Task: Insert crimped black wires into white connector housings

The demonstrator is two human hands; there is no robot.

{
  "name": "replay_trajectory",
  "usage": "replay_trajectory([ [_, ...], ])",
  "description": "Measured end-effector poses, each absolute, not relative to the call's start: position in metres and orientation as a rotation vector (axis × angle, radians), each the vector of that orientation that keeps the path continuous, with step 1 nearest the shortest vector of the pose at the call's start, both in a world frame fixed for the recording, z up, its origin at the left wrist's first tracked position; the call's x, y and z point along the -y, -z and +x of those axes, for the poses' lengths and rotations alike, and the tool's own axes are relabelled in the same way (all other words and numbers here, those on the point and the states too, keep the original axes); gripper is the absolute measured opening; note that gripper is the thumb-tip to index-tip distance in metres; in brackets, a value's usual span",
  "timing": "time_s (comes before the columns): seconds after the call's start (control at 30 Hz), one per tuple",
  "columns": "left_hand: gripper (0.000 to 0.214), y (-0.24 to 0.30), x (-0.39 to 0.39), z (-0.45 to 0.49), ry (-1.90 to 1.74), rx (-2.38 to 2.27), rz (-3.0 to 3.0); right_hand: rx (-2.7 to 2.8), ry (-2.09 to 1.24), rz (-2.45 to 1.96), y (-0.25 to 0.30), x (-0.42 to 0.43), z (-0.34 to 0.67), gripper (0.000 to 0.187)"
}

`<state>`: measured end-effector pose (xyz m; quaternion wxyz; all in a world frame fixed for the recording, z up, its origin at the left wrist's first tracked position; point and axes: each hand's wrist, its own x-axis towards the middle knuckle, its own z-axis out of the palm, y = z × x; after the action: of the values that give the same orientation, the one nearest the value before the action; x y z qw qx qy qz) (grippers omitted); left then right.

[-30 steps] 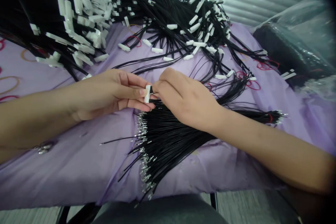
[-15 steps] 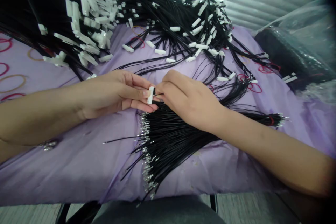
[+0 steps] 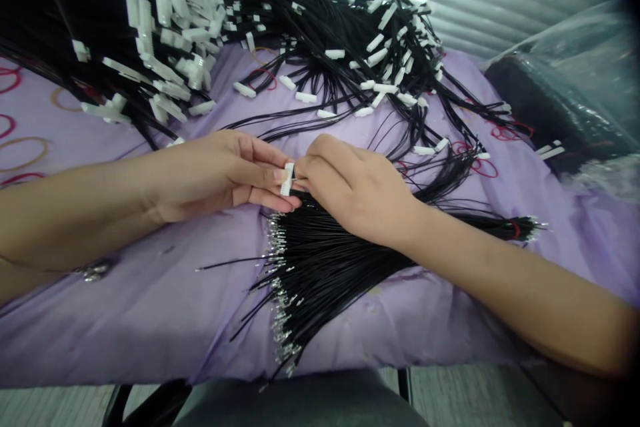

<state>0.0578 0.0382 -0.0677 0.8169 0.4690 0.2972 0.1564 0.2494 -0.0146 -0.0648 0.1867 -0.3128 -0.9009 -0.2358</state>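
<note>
Here's my left hand [image 3: 220,177] pinching the white connector [image 3: 287,180], small, slim and ridged, above the purple cloth [image 3: 150,320], back from its front edge; my right hand [image 3: 357,190] grips a thin wire [image 3: 295,179] right beside it.

To me the white connector [image 3: 288,181] looks of matt plastic; the black wires [image 3: 335,257] are smooth, their tips [image 3: 280,332] shiny metal. The purple cover [image 3: 145,327] seems creased cloth, the clear bag [image 3: 585,100] glossy plastic.
</note>
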Motion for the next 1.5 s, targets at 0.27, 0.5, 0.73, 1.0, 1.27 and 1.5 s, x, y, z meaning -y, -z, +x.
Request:
replay_trajectory([
  [0.27, 0.015, 0.072, -0.040, 0.060, -0.357, -0.653, 0.982, 2.521, 0.651, -0.860, 0.064, 0.015, 0.248, 0.024],
  [0.5, 0.013, 0.072, -0.043, 0.058, -0.314, -0.628, 0.960, 2.479, 0.313, -0.829, 0.060, 0.016, 0.256, 0.015],
  [0.73, 0.016, 0.071, -0.043, 0.057, -0.312, -0.603, 0.978, 2.508, 0.530, -0.714, 0.060, 0.015, 0.257, 0.019],
  [1.0, 0.012, 0.071, -0.043, 0.056, -0.301, -0.647, 0.961, 2.473, 0.605, -0.725, 0.057, 0.019, 0.257, 0.014],
  [1.27, 0.009, 0.073, -0.047, 0.056, -0.251, -0.596, 0.986, 2.502, 0.558, -0.756, 0.055, 0.021, 0.263, 0.017],
  [1.5, 0.007, 0.074, -0.048, 0.055, -0.249, -0.605, 1.005, 2.531, 0.534, -0.749, 0.058, 0.018, 0.258, 0.020],
])
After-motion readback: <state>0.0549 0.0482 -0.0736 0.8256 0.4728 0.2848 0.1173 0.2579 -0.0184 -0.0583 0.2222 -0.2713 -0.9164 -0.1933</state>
